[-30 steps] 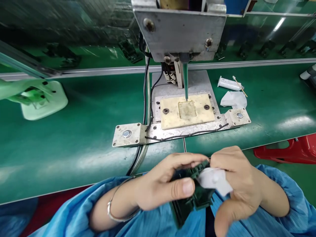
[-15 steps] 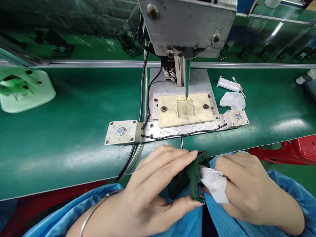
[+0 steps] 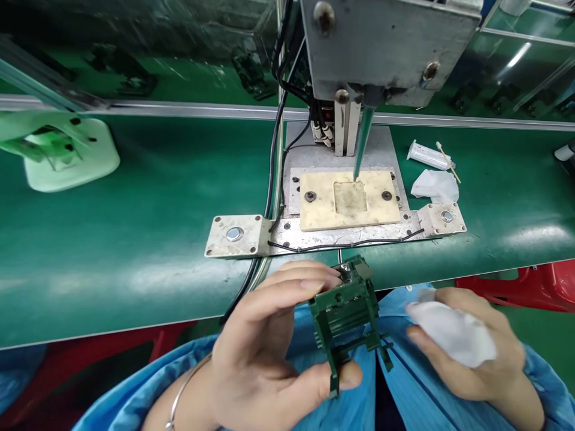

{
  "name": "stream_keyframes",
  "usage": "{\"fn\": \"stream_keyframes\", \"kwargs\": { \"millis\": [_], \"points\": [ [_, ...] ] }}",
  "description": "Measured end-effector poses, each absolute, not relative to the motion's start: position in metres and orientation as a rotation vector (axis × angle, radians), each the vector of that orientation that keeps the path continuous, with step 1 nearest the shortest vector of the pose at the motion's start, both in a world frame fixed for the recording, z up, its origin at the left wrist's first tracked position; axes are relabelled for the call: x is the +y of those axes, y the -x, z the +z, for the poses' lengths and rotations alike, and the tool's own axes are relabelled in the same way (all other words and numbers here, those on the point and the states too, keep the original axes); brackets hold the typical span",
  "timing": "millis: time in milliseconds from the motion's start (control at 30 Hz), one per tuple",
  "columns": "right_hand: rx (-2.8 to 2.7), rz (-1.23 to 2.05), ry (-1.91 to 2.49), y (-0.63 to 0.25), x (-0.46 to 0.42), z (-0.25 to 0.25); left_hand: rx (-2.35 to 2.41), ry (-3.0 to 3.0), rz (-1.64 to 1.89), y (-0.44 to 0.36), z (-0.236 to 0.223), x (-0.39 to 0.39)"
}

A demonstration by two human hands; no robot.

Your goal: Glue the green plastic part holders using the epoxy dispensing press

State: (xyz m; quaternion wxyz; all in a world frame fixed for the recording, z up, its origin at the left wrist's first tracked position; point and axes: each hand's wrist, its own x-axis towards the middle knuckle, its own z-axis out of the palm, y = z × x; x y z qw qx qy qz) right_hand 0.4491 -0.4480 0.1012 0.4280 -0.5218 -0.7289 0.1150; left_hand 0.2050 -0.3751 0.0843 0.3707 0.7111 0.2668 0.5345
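Up close at a green assembly bench (image 3: 135,239), the left hand (image 3: 260,347) pinches a dark green moulded plastic frame part (image 3: 348,317) between thumb below and fingers on top, holding it upright above the blue-smocked lap. Just beside it but apart, the right hand (image 3: 467,353) is curled around a crumpled white wiping cloth (image 3: 451,335). Beyond, a cream-coloured fixture plate with a square recess (image 3: 350,206) sits under a green dispensing needle (image 3: 362,143).
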Motion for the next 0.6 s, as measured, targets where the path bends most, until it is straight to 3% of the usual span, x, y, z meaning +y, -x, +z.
{"fn": "stream_keyframes", "kwargs": {
  "millis": [233, 500, 600],
  "points": [
    [-1.952, 0.281, 0.936, -0.409, -0.431, 0.079, 0.674, -1.771, 1.393, -0.209, 0.083, -0.378],
    [-2.052, 0.036, 0.97, -0.405, -0.421, 0.07, 0.671, -1.74, 1.397, -0.208, 0.076, -0.381],
    [-1.827, -0.099, 1.256, -0.445, -0.426, 0.054, 0.851, -1.801, 1.387, -0.183, 0.067, -0.352]
  ]
}}
